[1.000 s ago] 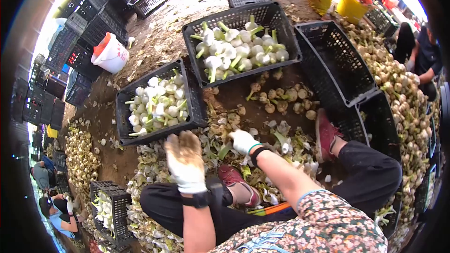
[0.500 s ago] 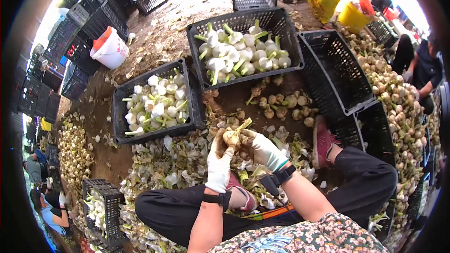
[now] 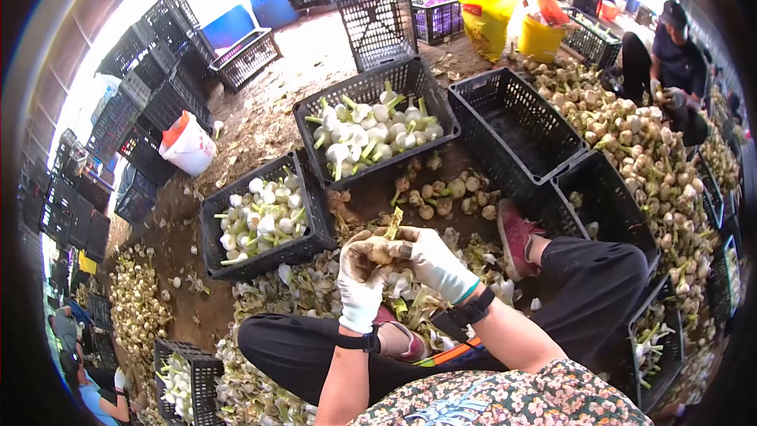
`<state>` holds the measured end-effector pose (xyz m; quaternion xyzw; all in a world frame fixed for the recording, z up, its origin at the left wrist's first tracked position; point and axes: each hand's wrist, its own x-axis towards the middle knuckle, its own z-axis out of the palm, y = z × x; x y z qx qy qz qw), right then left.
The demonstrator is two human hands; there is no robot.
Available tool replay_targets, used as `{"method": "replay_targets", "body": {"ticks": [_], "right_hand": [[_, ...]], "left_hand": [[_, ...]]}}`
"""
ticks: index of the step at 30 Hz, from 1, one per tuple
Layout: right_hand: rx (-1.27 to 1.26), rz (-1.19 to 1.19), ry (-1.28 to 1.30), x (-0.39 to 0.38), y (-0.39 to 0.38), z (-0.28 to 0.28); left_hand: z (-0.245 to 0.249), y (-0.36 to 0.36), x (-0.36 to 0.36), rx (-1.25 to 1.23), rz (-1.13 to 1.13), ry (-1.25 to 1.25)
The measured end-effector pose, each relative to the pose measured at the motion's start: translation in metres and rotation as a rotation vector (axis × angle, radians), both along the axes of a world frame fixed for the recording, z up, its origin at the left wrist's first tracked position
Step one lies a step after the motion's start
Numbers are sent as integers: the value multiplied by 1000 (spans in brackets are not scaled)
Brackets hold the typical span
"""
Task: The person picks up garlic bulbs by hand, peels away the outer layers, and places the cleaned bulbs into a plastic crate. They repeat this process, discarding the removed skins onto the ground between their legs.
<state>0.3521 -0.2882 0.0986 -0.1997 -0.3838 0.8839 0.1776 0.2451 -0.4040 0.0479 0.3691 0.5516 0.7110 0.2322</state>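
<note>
Both hands wear white gloves with dirty fingertips and meet in front of my legs. My left hand is wrapped round an unpeeled garlic bulb, whose cut stem points up. My right hand presses its fingers on the same bulb from the right. Loose skins lie on the ground beneath and beside them. Beyond the hands, several brownish bulbs rest on the ground. Two black crates hold whitish peeled bulbs, one in front and one to the left.
Empty black crates stand at the right, beside a long heap of unpeeled garlic. A person sits beyond that heap. Other people are at the lower left. A white bucket and yellow bags stand farther off.
The view has tilted and shifted, showing more at the far right. The bulb has turned between my gloves, its stem now more upright, and my right fingers have closed in on it.
</note>
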Motion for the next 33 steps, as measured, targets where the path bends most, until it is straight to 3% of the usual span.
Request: {"method": "replay_targets", "body": {"ticks": [6, 12, 15, 17, 18, 20, 22, 24, 26, 28, 29, 32, 33], "right_hand": [[36, 33, 10, 17, 8, -28], [207, -69, -81, 21, -2, -2], [-5, -20, -18, 21, -2, 0], [121, -73, 93, 20, 1, -9], [119, -73, 92, 20, 4, -14], [483, -112, 54, 21, 9, -20], [491, -135, 32, 21, 7, -21], [507, -119, -75, 19, 2, -15], [518, -126, -40, 23, 0, -11], [787, -208, -115, 21, 3, -28], [787, -211, -115, 22, 2, -30], [781, -218, -88, 25, 0, -31], [734, -176, -127, 29, -3, -32]], "left_hand": [[2, -3, 14, 128, -26, -139], [8, -6, 16, 73, 24, 230], [11, -9, 21, 32, -11, 81], [7, -9, 23, 95, -21, -255], [6, -10, 23, 93, -21, -256], [15, -11, 25, 219, -154, -530], [6, -9, 26, 194, -121, -494], [0, -7, 26, 124, -34, -160], [12, -9, 28, 119, -58, -283], [21, -11, 25, 34, -169, -585], [27, -8, 29, 35, -157, -650], [18, -8, 27, 29, -182, -756], [16, -10, 31, -36, -192, -580]]}}
